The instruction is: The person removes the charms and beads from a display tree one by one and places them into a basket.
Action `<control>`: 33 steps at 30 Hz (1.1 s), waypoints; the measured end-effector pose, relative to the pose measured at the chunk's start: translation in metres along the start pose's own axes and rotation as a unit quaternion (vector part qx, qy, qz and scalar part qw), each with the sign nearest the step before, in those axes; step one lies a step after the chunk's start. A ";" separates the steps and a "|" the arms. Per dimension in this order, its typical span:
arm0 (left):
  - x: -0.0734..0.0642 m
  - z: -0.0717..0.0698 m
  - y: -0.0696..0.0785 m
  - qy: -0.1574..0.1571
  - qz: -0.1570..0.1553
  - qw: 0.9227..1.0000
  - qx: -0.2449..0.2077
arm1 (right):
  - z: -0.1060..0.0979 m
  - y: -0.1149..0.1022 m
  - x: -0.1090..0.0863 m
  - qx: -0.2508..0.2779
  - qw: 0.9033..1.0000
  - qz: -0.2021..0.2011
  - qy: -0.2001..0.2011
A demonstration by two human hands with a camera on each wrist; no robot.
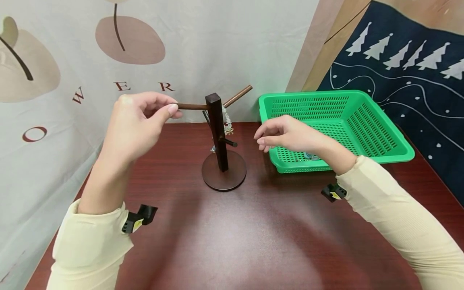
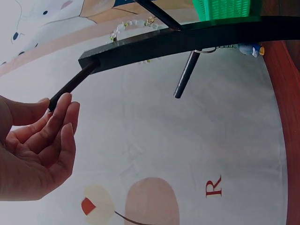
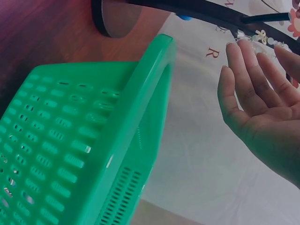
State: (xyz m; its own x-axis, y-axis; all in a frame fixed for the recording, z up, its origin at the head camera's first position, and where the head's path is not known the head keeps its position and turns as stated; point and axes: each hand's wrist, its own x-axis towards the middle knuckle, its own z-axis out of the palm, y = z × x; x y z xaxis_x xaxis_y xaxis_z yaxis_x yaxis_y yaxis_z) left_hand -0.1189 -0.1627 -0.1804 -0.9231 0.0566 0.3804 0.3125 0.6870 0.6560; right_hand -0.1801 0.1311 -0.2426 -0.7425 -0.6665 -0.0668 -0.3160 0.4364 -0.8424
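A dark wooden stand [image 1: 218,137] with several pegs and a round base stands upright on the table. My left hand [image 1: 139,123] pinches the tip of its upper left peg [image 1: 192,106] between thumb and fingers. From the upper right peg [image 1: 239,95] hangs a clear beaded bracelet [image 1: 227,120] with a gold-coloured charm. A small blue trinket [image 2: 251,49] hangs by a ring and chain from a lower peg [image 2: 186,75] in the left wrist view. Holding nothing, my right hand [image 1: 286,133] hovers between the stand and a green basket, its fingers loosely bent.
The green plastic basket [image 1: 393,133] stands right of the stand, partly behind the right forearm. Small bluish items [image 1: 310,156] lie in it, too covered to identify. Behind the reddish-brown table [image 1: 224,233] hangs a printed cloth [image 1: 224,44].
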 end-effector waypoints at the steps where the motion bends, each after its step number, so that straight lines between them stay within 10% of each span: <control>1: 0.001 -0.001 -0.001 -0.005 -0.007 1.000 -0.005 | 0.000 0.001 0.000 0.001 1.000 0.000 0.001; 33: 0.031 -0.015 -0.022 -0.086 -0.046 0.995 -0.027 | 0.002 0.014 -0.003 0.001 1.000 0.012 -0.011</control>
State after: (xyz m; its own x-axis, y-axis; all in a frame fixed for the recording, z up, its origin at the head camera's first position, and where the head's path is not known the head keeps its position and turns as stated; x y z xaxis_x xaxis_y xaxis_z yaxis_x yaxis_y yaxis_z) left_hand -0.1509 -0.1867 -0.1734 -0.9715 0.1211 0.2039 0.2325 0.6556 0.7184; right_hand -0.1812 0.1384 -0.2556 -0.7367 -0.6690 -0.0981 -0.2976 0.4511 -0.8414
